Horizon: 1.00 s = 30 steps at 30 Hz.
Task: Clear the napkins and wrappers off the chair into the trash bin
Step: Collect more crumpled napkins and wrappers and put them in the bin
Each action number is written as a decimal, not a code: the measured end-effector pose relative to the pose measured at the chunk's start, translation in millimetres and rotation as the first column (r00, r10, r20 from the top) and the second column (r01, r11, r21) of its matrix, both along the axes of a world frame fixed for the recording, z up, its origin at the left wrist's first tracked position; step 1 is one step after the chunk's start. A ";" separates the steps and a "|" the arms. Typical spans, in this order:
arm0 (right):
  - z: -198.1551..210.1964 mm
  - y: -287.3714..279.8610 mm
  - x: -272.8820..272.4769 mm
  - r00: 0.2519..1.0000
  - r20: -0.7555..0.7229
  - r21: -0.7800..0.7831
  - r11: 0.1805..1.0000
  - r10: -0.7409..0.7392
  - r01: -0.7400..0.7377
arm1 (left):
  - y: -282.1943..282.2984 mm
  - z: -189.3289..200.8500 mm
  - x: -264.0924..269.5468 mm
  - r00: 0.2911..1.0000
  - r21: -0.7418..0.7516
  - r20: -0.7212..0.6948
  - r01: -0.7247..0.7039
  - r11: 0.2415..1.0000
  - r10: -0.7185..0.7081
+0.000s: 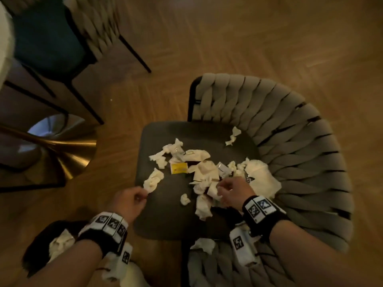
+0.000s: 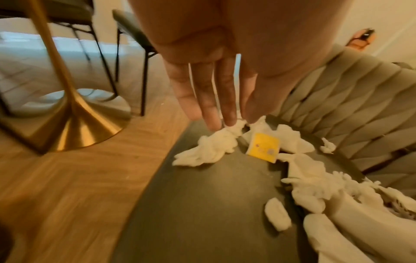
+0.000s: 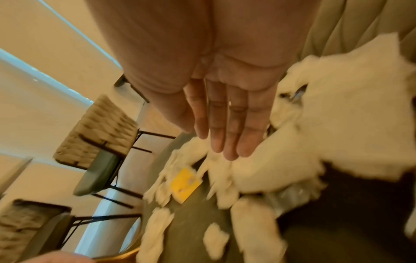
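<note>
Several crumpled white napkins and a yellow wrapper [image 1: 179, 168] litter the dark seat [image 1: 165, 216] of a chair with a woven grey back [image 1: 290, 131]. My left hand [image 1: 143, 195] is at the seat's left edge. Its straight fingertips [image 2: 229, 117] touch the top of a crumpled napkin [image 2: 209, 147]. My right hand [image 1: 220, 190] hovers with straight fingers [image 3: 227, 142] over the middle pile of napkins [image 1: 207, 177], beside a large napkin [image 1: 261, 177]. A black trash bin [image 1: 39, 233] at the lower left holds a napkin [image 1: 61, 243].
A gold table base [image 1: 68, 154] stands on the wood floor to the left of the chair. A second chair [image 1: 51, 38] with black legs is at the far left. One napkin [image 1: 204, 245] lies on the woven armrest nearest me.
</note>
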State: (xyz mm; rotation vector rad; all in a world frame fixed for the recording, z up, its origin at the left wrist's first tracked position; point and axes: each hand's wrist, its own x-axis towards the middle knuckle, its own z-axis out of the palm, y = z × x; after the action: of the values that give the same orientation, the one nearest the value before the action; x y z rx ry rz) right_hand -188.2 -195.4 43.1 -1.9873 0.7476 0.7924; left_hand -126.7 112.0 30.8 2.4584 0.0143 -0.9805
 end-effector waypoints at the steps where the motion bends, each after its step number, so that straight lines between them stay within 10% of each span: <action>1: -1.2 -20.0 1.4 1.000 0.001 -0.022 1.000 -0.017 0.017 | -19.3 0.7 13.1 0.998 0.043 0.038 0.055 0.998 -0.056; 6: -17.4 -104.0 24.7 0.999 0.044 -0.151 0.988 -0.013 0.019 | -98.5 -27.0 81.5 0.916 0.247 0.186 0.307 0.919 -0.355; 13: -45.5 -141.6 63.6 0.986 0.123 -0.227 0.971 0.109 -0.079 | -141.7 -84.5 118.2 0.818 0.428 -0.057 0.537 0.726 -0.572; 24: -86.2 -142.2 135.6 0.921 0.152 -0.422 0.866 0.359 -0.268 | -142.5 -95.9 97.1 0.880 0.327 -0.024 0.456 0.828 -0.475; 30: -122.0 -136.3 163.9 0.791 -0.061 -0.444 0.693 0.609 -0.568 | -148.9 -84.6 99.7 0.888 0.265 0.073 0.421 0.867 -0.454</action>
State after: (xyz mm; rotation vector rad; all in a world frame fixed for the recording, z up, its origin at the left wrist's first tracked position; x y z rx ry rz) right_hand -24.4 -331.8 -78.9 -2.7304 0.2110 0.9434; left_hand -27.0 -36.9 -53.8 2.8190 -0.5246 -1.0429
